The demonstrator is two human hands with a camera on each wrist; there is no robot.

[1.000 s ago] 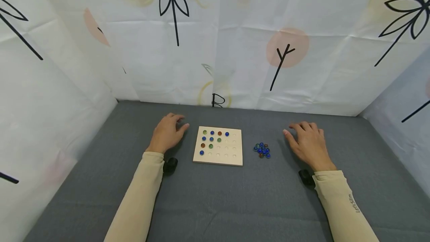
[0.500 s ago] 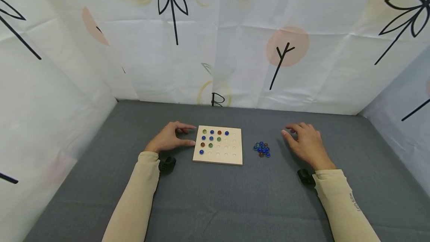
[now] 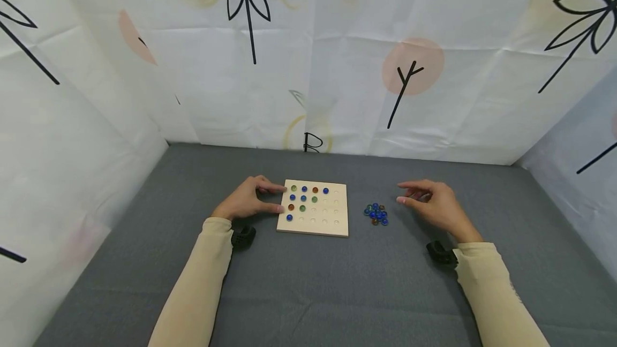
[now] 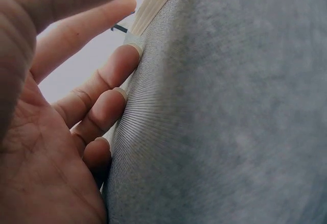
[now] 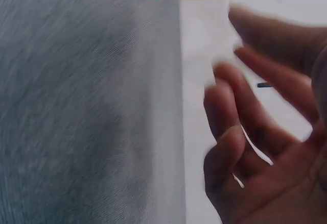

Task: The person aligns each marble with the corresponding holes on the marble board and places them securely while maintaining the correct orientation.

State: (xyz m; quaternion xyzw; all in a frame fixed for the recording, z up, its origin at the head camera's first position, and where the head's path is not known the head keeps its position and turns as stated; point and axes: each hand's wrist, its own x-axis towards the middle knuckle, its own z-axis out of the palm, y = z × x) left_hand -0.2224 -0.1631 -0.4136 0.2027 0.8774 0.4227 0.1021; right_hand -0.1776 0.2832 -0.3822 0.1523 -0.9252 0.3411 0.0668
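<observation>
A pale wooden board [image 3: 341, 208] with rows of round hollows lies on the grey cloth. Blue, green and brown marbles [image 3: 303, 200] fill several hollows at its left and top; the lower right hollows hold none. My left hand [image 3: 247, 197] touches the board's left edge with thumb and index fingertip. In the left wrist view, its other fingertips rest on the cloth beside the board's edge [image 4: 157, 3]. Right of the board lies a loose cluster of marbles [image 3: 375, 215], mostly blue. My right hand [image 3: 437, 206] hovers to the right of that cluster, fingers loosely bent, holding nothing.
A grey cloth [image 3: 356, 288] covers the table. White fabric walls [image 3: 347, 84] with plant drawings stand behind it and at both sides. Dark wrist cameras [image 3: 244, 237] sit under both wrists.
The left hand has moved right onto the board's left edge. My right hand has shifted left towards the marble cluster, its fingers now pointing left. Board and marbles have stayed in place.
</observation>
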